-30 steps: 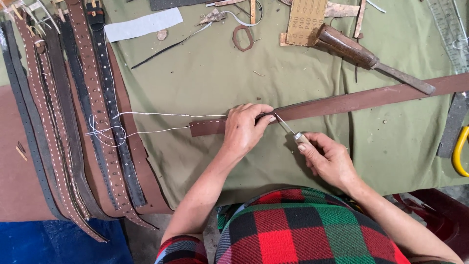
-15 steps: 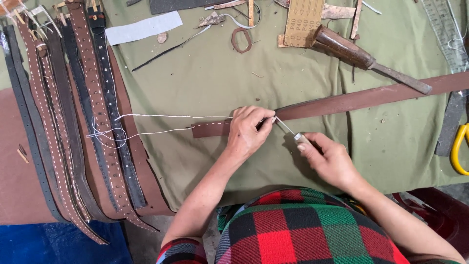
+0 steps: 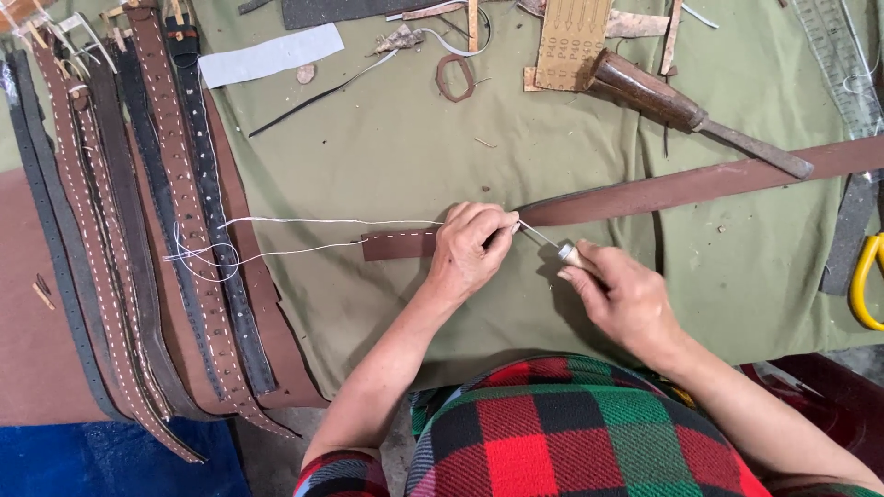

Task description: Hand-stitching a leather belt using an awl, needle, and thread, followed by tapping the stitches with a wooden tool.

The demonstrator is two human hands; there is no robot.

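Belts (image 3: 157, 248) hang in a row off the left edge of the green cloth (image 3: 387, 147), and white thread (image 3: 304, 235) trails from them toward the middle. That thread looks light and limp, easy to tangle. Next comes the brown strap (image 3: 663, 189), lying flat across the cloth from centre to far right, its stitched end near the middle. It looks stiff yet bendable, probably best pinned flat close to the stitch line. The left hand (image 3: 474, 253) does just that, fingers curled shut, pinching the strap at its stitched end. Just right of it, the right hand (image 3: 626, 299) is closed around an awl (image 3: 552, 244), its thin point touching the strap by the left fingertips. Far right, a wooden-handled tool (image 3: 691, 110) lies idle.
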